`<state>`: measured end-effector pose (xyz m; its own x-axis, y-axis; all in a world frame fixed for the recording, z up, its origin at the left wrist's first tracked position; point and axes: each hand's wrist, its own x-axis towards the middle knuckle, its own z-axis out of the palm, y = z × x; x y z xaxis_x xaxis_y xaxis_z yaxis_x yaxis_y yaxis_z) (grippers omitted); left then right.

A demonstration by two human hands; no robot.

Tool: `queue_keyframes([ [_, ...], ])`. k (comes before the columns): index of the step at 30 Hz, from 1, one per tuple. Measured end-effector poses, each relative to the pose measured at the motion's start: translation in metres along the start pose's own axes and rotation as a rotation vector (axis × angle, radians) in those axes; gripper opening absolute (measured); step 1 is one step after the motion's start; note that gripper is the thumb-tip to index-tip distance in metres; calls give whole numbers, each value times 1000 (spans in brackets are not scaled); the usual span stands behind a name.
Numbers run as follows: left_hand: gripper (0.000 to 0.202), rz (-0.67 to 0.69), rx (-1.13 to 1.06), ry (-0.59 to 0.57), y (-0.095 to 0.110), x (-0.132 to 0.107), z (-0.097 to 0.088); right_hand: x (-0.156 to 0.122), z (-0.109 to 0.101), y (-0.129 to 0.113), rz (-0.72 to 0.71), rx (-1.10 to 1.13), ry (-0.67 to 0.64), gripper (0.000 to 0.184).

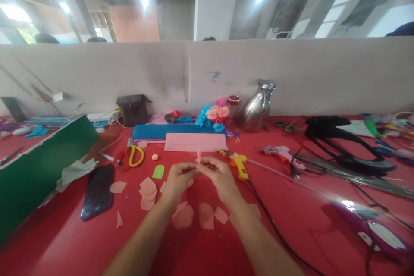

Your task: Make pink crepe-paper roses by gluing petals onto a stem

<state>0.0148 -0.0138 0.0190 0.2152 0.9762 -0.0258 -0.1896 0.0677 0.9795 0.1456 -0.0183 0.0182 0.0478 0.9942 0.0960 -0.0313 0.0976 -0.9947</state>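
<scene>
Between the fingertips of my left hand and my right hand is a small pink paper piece, pinched upright. Both hands are closed on it, close together over the red table. Around my wrists lie loose pink paper petals, some overlapping in a small pile to the left. Just beyond my fingers rests a folded pink paper strip. A yellow hot glue gun lies right of my right hand. Left of my hands are a green petal-shaped template and a small pink ball.
Scissors with yellow and red handles and a phone lie left, near a green board. At the back stand paper flowers and a steel jug. Rightward are a pink glue gun, cords and a black strap-like object.
</scene>
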Motion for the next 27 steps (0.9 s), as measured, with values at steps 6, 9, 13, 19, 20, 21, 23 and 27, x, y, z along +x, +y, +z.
queue_keyframes([
  [6,16,35,-5,14,-2,2,-1,-2,1,-5,-117,-42,-23,7],
  [9,16,69,28,29,-4,2,-2,-2,2,-6,-87,-10,-32,6],
  [13,15,99,54,39,-5,3,-2,-2,2,-6,-34,39,-28,13],
  [19,13,161,92,29,-8,5,-4,-1,1,-2,-88,49,-37,9],
  [20,13,182,103,29,-9,5,-5,-1,1,-1,-107,43,-44,9],
  [21,12,202,114,29,-10,6,-5,-1,1,-1,-125,38,-50,9],
  [23,11,234,134,26,-10,6,-6,-1,1,-1,-151,29,-55,9],
  [27,11,242,170,44,-6,5,-5,-1,1,-3,-151,4,-50,10],
])
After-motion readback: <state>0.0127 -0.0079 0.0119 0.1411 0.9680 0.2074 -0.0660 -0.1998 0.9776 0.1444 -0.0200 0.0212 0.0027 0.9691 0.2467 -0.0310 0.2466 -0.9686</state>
